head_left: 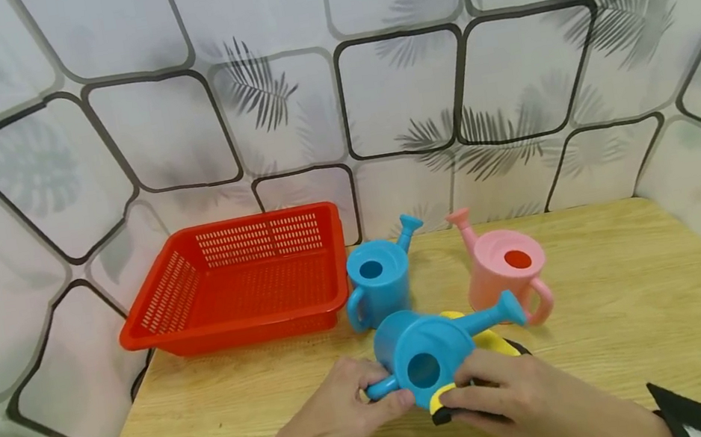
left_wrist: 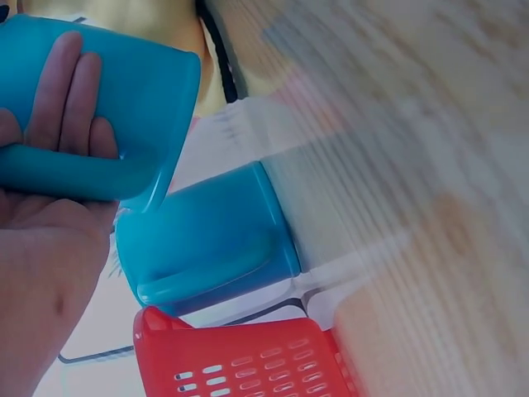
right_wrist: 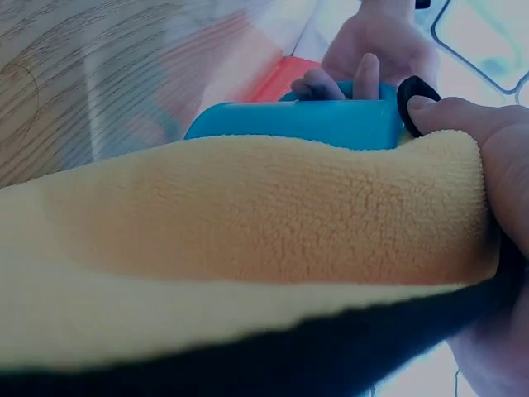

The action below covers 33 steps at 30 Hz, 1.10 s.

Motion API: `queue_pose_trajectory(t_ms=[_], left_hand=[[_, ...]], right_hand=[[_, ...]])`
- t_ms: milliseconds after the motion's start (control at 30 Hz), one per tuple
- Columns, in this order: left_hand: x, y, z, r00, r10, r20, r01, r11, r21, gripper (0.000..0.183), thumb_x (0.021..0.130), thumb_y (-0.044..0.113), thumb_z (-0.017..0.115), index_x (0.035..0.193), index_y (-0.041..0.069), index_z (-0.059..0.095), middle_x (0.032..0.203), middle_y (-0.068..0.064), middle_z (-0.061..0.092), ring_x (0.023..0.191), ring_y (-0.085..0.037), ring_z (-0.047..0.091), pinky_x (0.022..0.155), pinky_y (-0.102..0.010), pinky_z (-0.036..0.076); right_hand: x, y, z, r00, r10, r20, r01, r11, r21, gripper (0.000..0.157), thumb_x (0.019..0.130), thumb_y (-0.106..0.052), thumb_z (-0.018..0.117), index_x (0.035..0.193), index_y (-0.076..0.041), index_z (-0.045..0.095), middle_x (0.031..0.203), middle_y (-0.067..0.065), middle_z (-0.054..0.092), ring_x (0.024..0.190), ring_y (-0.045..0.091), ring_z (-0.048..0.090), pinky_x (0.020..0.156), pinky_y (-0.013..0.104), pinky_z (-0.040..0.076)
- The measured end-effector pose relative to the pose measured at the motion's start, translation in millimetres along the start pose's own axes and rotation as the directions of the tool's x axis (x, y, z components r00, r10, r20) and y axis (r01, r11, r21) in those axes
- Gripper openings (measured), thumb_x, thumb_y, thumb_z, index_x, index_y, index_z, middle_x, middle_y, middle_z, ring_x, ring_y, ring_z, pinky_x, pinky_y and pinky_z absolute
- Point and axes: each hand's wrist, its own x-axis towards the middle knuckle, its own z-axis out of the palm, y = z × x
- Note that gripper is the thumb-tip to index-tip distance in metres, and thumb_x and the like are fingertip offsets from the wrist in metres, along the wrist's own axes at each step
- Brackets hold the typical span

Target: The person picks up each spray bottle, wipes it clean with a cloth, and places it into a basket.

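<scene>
A blue watering can [head_left: 437, 341] is tilted in front of the person, its filling hole facing the head camera and its spout pointing right. The left hand [head_left: 351, 407] grips it by the handle; in the left wrist view the fingers [left_wrist: 78, 103] pass behind the handle and lie against the can's body. With thumb and fingers the right hand [head_left: 519, 393] pinches a yellow cloth [right_wrist: 273, 215] with a black edge. The cloth lies along the can's right side, partly hidden behind it and under the spout.
A second blue watering can [head_left: 381, 297] stands just behind the held one. To the right stands a pink watering can [head_left: 491, 277]. A red plastic basket [head_left: 238, 333] sits at the back left of the wooden table [head_left: 630, 267]. A patterned covering [head_left: 399, 90] rises behind.
</scene>
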Motion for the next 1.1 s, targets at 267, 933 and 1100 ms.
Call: queue_pose_trajectory(t_ms=[267, 933, 1100], left_hand=[[0.3, 0.2, 1.6, 0.997, -0.054, -0.064, 0.057, 0.997, 0.048, 0.049, 0.102, 0.033, 0.058, 0.058, 0.013, 0.057, 0.057, 0.014, 0.04, 0.064, 0.003, 0.046, 0.063, -0.017, 0.038], [6.6, -0.8, 1.2, 0.997, -0.016, 0.073, 0.001, 0.982, 0.189, 0.043, 0.097, 0.033, 0.063, 0.059, 0.018, 0.053, 0.055, 0.015, 0.039, 0.055, 0.004, 0.042, 0.056, -0.016, 0.033], [9.1, 0.3, 0.6, 0.991, -0.111, 0.079, 0.089, 0.965, 0.247, 0.04, 0.098, 0.041, 0.06, 0.063, 0.022, 0.057, 0.057, 0.018, 0.046, 0.068, 0.005, 0.05, 0.099, -0.039, 0.045]], right_hand=[[1, 1, 0.2, 0.998, -0.059, -0.018, 0.057, 0.994, -0.094, 0.029, 0.109, -0.035, 0.045, 0.111, -0.024, 0.072, 0.097, -0.01, 0.057, 0.092, 0.003, 0.052, 0.081, 0.013, 0.046], [4, 12, -0.5, 0.988, 0.037, -0.148, -0.056, 0.991, -0.123, 0.041, 0.109, -0.039, 0.043, 0.116, -0.014, 0.075, 0.101, -0.002, 0.063, 0.09, 0.009, 0.057, 0.081, 0.013, 0.053], [8, 17, 4.2, 0.959, 0.015, -0.282, -0.055, 0.989, -0.136, 0.036, 0.107, -0.034, 0.05, 0.11, -0.009, 0.076, 0.097, 0.002, 0.063, 0.083, 0.012, 0.059, 0.075, 0.015, 0.054]])
